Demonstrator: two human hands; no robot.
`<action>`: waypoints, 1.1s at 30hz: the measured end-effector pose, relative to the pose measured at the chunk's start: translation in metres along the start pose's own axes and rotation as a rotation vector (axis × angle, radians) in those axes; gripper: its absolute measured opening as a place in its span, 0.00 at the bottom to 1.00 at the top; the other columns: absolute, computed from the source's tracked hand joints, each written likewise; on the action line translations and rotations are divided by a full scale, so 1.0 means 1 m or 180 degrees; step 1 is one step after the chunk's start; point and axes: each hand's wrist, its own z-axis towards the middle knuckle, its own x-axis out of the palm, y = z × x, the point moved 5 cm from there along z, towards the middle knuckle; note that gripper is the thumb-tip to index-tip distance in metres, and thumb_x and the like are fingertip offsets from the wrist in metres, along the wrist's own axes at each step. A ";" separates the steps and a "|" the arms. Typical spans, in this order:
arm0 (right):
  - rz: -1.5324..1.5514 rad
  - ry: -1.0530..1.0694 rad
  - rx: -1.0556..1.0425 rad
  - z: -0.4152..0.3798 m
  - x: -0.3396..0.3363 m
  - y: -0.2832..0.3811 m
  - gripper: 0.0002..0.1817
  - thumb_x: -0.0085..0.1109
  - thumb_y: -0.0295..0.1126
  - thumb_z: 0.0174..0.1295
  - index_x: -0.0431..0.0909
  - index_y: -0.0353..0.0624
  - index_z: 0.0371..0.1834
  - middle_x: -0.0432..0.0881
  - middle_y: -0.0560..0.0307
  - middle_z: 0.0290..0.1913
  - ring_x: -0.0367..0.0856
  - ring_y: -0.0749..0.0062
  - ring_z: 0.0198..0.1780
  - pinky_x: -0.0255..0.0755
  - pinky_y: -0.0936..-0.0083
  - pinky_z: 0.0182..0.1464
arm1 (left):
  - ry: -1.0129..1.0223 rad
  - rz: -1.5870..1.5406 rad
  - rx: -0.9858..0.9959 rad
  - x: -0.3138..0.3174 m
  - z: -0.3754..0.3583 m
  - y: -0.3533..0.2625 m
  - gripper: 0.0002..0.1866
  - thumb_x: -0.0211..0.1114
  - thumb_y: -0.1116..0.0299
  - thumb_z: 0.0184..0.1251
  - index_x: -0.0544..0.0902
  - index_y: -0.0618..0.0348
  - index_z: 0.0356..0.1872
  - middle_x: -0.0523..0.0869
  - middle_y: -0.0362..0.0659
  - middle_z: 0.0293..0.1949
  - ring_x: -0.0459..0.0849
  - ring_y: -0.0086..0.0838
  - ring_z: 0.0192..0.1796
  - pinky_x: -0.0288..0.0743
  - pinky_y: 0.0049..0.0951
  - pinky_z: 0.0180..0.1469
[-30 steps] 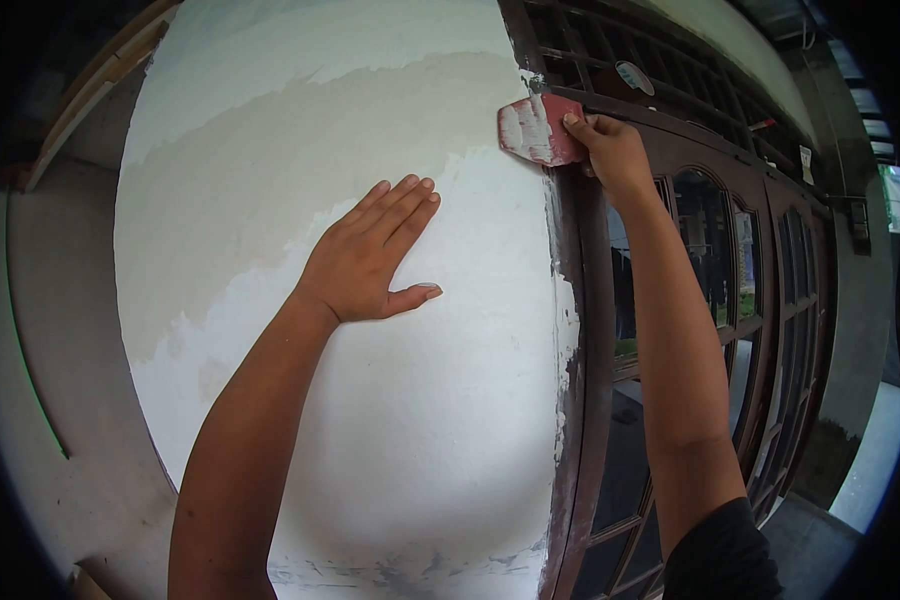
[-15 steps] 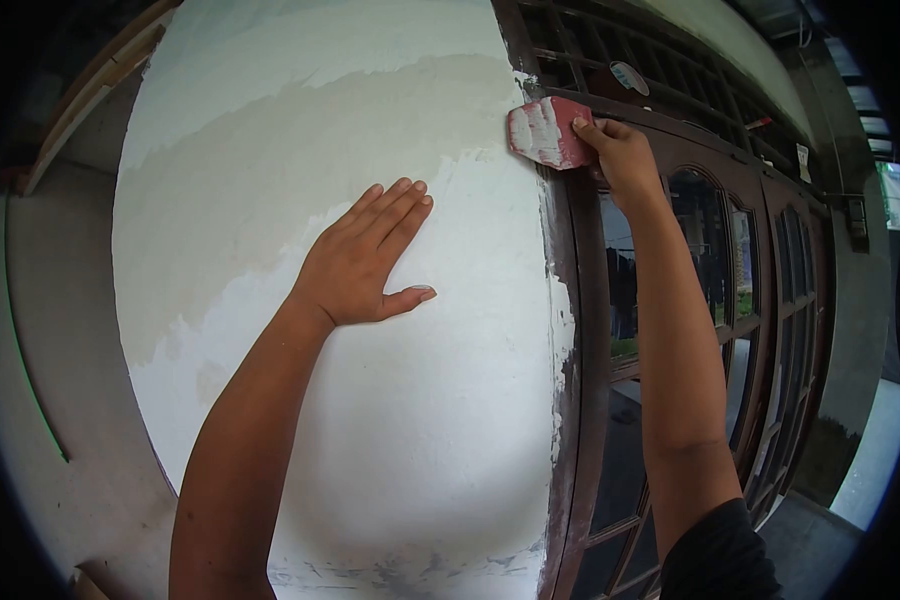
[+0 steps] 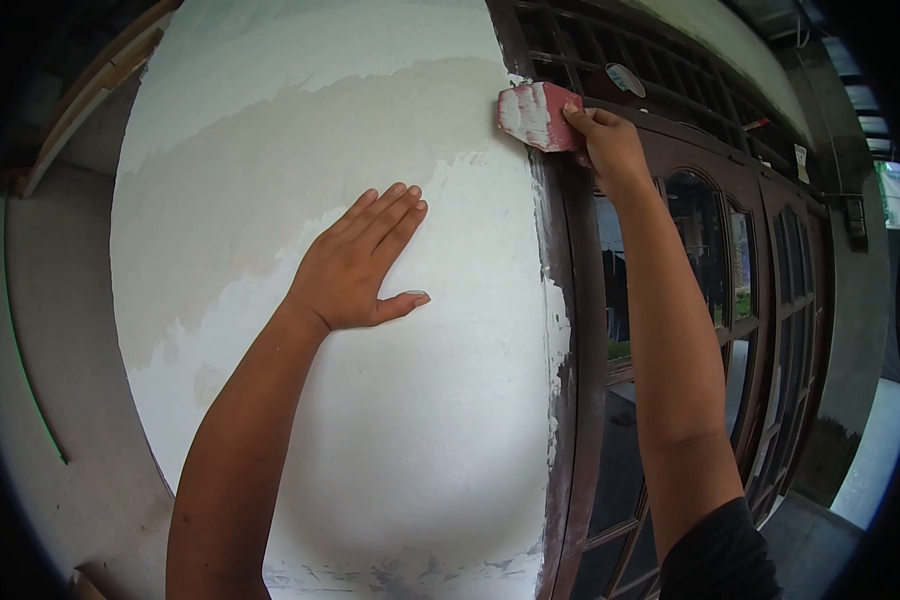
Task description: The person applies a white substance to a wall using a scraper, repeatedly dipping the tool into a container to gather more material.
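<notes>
A: Gripping the red scraper [image 3: 536,115], the right hand [image 3: 610,148] has its fingers [image 3: 582,118] closed on the blade's right edge. The blade, smeared with white filler, lies just left of those fingertips, flat on the wall [image 3: 420,420] where it meets the dark door frame [image 3: 582,330].

B: And the left hand [image 3: 355,265]?

A: Empty; fingers spread flat on the white patch, well below and left of the blade, bracing.

B: Correct technique here?

A: In my judgement: keep the blade at a shallow angle, apply even pressure, and draw along the frame edge without smearing the wood. The bare tan band [image 3: 300,160] above the left fingertips is uncoated.
</notes>
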 end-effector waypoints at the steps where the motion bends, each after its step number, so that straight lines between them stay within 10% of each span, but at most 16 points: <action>1: -0.0123 0.0132 -0.0061 0.002 0.010 0.001 0.14 0.69 0.40 0.68 0.85 0.39 0.34 0.80 0.63 0.23 0.72 0.81 0.24 0.67 0.80 0.30 | 0.0017 -0.0029 0.0012 0.000 0.000 0.000 0.46 0.68 0.45 0.62 0.65 0.61 0.76 0.69 0.48 0.76 0.64 0.40 0.79 0.57 0.43 0.82; 5: -0.1478 -0.0304 -0.0462 0.004 0.013 0.000 0.14 0.70 0.39 0.67 0.86 0.37 0.34 0.79 0.61 0.20 0.72 0.81 0.23 0.66 0.79 0.29 | 0.0063 -0.0029 0.0007 -0.001 0.000 -0.002 0.46 0.68 0.45 0.62 0.65 0.61 0.76 0.69 0.48 0.76 0.64 0.40 0.79 0.57 0.43 0.82; 12: 0.0032 0.0184 -0.0088 0.006 0.013 -0.002 0.14 0.69 0.39 0.67 0.86 0.37 0.34 0.81 0.60 0.24 0.73 0.81 0.24 0.65 0.79 0.27 | -0.0011 -0.0027 0.0029 -0.001 0.001 -0.001 0.46 0.69 0.45 0.61 0.66 0.62 0.75 0.70 0.49 0.76 0.65 0.41 0.79 0.57 0.44 0.82; 16: -0.1519 -0.0357 -0.0408 -0.003 0.015 0.009 0.15 0.68 0.39 0.68 0.85 0.36 0.34 0.82 0.60 0.24 0.74 0.79 0.24 0.66 0.79 0.28 | 0.0027 -0.0054 0.0050 -0.002 0.001 -0.002 0.46 0.69 0.46 0.60 0.66 0.62 0.75 0.69 0.49 0.76 0.65 0.41 0.79 0.57 0.44 0.82; 21: -0.0050 -0.0095 -0.0073 0.008 0.005 -0.001 0.13 0.68 0.39 0.69 0.85 0.40 0.33 0.78 0.62 0.22 0.70 0.81 0.20 0.60 0.80 0.24 | -0.0001 0.0008 0.0043 -0.001 0.000 -0.001 0.46 0.69 0.47 0.60 0.66 0.62 0.75 0.70 0.49 0.76 0.65 0.41 0.79 0.57 0.44 0.82; 28: -0.1303 -0.0692 -0.0786 0.014 0.009 0.000 0.14 0.70 0.39 0.67 0.85 0.39 0.30 0.79 0.62 0.22 0.71 0.79 0.20 0.65 0.76 0.25 | 0.0017 -0.0033 0.0032 -0.002 0.000 -0.002 0.46 0.69 0.46 0.61 0.66 0.62 0.75 0.70 0.48 0.76 0.65 0.41 0.79 0.57 0.44 0.81; 33: -0.0244 -0.0026 -0.0139 0.017 0.014 0.001 0.15 0.71 0.41 0.66 0.85 0.40 0.30 0.79 0.62 0.22 0.72 0.79 0.21 0.68 0.74 0.28 | -0.0035 -0.0028 0.0035 -0.002 0.001 -0.001 0.45 0.69 0.46 0.61 0.67 0.62 0.75 0.70 0.48 0.75 0.66 0.41 0.79 0.58 0.44 0.81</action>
